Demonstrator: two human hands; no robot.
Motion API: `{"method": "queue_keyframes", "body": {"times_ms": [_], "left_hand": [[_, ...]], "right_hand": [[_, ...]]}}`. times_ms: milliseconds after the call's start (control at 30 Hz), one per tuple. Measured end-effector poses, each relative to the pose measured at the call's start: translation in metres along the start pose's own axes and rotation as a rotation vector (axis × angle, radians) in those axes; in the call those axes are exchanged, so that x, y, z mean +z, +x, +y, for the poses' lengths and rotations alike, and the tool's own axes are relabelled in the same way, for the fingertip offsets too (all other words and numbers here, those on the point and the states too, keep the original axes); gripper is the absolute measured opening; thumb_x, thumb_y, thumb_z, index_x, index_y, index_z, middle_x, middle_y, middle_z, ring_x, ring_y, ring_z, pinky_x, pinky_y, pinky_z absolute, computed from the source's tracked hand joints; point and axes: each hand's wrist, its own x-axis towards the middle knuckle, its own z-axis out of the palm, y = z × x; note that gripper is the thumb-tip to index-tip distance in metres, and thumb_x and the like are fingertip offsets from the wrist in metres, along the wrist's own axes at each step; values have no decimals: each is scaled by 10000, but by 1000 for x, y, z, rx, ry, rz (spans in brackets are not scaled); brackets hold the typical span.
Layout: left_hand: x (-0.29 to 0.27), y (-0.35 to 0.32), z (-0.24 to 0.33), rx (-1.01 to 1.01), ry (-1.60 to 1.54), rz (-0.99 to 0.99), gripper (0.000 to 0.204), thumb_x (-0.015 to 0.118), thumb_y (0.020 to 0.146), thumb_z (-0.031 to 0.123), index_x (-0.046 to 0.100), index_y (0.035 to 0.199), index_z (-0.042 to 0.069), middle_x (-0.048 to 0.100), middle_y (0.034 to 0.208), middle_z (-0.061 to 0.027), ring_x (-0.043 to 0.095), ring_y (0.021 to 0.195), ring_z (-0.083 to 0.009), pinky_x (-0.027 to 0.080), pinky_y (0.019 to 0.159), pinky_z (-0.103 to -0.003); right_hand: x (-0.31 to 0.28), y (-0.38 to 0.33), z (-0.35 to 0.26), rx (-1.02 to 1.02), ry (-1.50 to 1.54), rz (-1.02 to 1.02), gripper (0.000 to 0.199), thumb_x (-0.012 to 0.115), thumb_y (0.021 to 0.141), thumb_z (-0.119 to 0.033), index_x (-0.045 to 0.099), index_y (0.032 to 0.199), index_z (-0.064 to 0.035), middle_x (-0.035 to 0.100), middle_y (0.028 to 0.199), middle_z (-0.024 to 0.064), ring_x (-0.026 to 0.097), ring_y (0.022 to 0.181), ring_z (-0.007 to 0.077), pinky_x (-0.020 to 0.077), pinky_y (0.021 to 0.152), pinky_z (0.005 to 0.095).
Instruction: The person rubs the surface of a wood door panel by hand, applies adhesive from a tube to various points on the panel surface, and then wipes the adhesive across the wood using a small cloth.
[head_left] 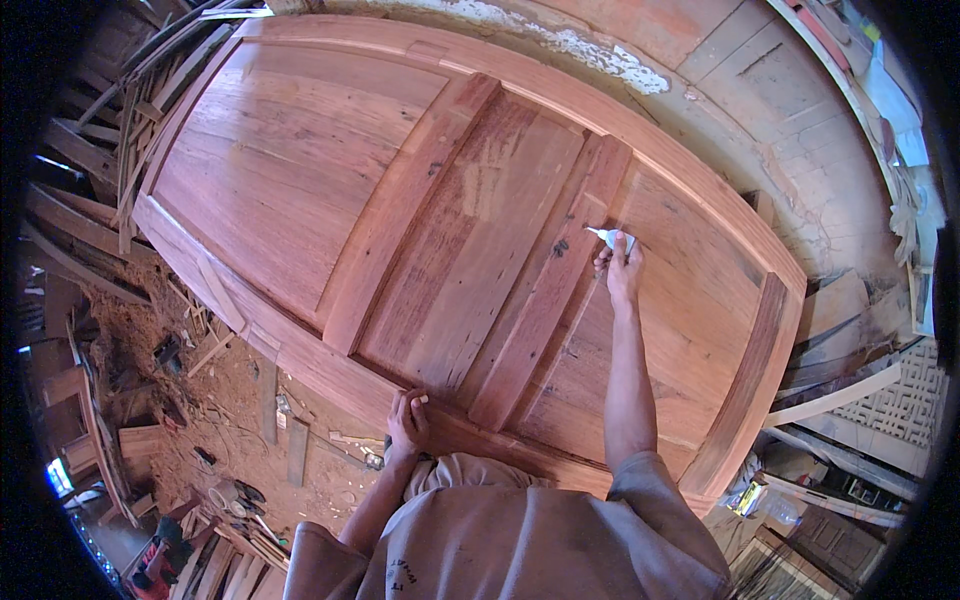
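A large reddish wooden door (300, 170) with raised panels lies flat before me. My right hand (622, 268) reaches out over it and grips a small white tube (610, 236), its tip pointing left at the edge of a raised vertical rail (560, 280). My left hand (407, 422) rests on the door's near edge, fingers curled over the frame, holding nothing loose. A small dark knot (560, 246) marks the rail just left of the tube.
Sawdust and wood offcuts (230, 400) litter the floor at the lower left. Stacked timber strips (110, 150) stand along the left side. Boards and a white lattice panel (900, 400) lie at the right, beside a cracked concrete floor (760, 110).
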Motion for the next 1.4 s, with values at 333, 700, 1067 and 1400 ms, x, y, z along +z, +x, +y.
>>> {"method": "queue_keyframes", "body": {"times_ms": [333,700,1067,1400], "left_hand": [[2,-1,-5,17,-23,13,199,442,963,100,608,963,-10,606,859,-186,596,785,-358,487,700,-418],[1,0,-3,8,-26,11,179,449,953,83,606,957,-4,607,854,-177,598,783,-350,488,703,-413],[0,0,-1,3,-21,17,170,452,952,71,605,955,-3,609,850,-174,601,781,-342,489,705,-406],[2,-2,-5,-8,-16,12,177,450,952,71,608,967,-7,608,853,-177,600,788,-347,489,707,-410]], "right_hand": [[-1,1,1,-5,-24,-11,347,484,995,-375,532,972,-32,573,626,22,571,490,103,468,423,241],[0,1,0,-15,-32,-42,345,482,996,-374,541,994,-34,563,625,16,561,485,100,465,421,238],[-1,4,4,-16,-18,-42,367,479,994,-393,536,991,-31,567,638,24,568,497,105,472,432,237],[4,7,3,-40,2,-6,350,471,1003,-355,542,993,-13,576,649,40,581,512,118,496,457,246]]}}
